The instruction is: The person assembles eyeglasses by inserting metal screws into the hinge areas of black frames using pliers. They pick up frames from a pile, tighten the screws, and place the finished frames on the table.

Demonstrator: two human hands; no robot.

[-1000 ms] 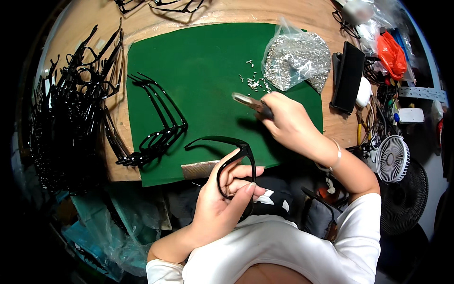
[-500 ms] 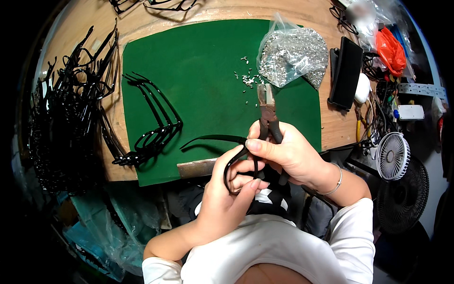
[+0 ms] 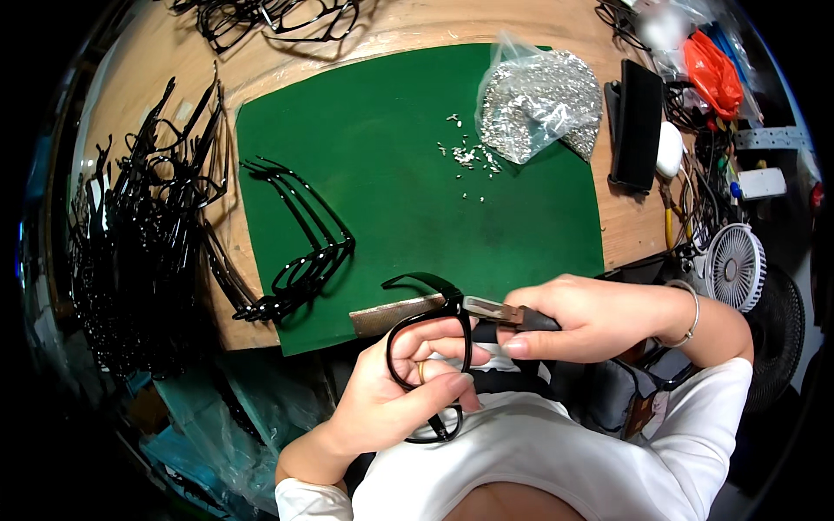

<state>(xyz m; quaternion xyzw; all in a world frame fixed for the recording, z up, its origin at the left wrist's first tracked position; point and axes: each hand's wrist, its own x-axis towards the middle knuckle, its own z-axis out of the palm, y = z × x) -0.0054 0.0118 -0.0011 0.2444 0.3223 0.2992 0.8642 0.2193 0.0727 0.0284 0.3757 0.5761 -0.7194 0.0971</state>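
Observation:
My left hand (image 3: 408,382) is closed around a black glasses frame (image 3: 392,349), held by its rim over the mat's front edge. One temple of the frame points away to the left. My right hand (image 3: 582,317) grips dark-handled pliers (image 3: 495,310), whose jaws meet the frame's upper corner near the hinge. Whether the jaws pinch something there is too small to tell. Small silvery pieces (image 3: 469,158) lie scattered on the green mat (image 3: 382,174), beside a clear plastic bag (image 3: 539,104) full of the same kind of pieces.
Several black frames (image 3: 313,260) stand stacked on the mat's left, next to a big pile of frames (image 3: 139,260). More glasses (image 3: 304,22) lie at the far edge. To the right are a black case (image 3: 636,126), a red bag (image 3: 714,74), cables and a small white fan (image 3: 735,267).
The pliers have swung from pointing away to pointing left, with their jaws now at the frame's corner. My left hand has turned the frame so its rims show. The whole view has shifted slightly.

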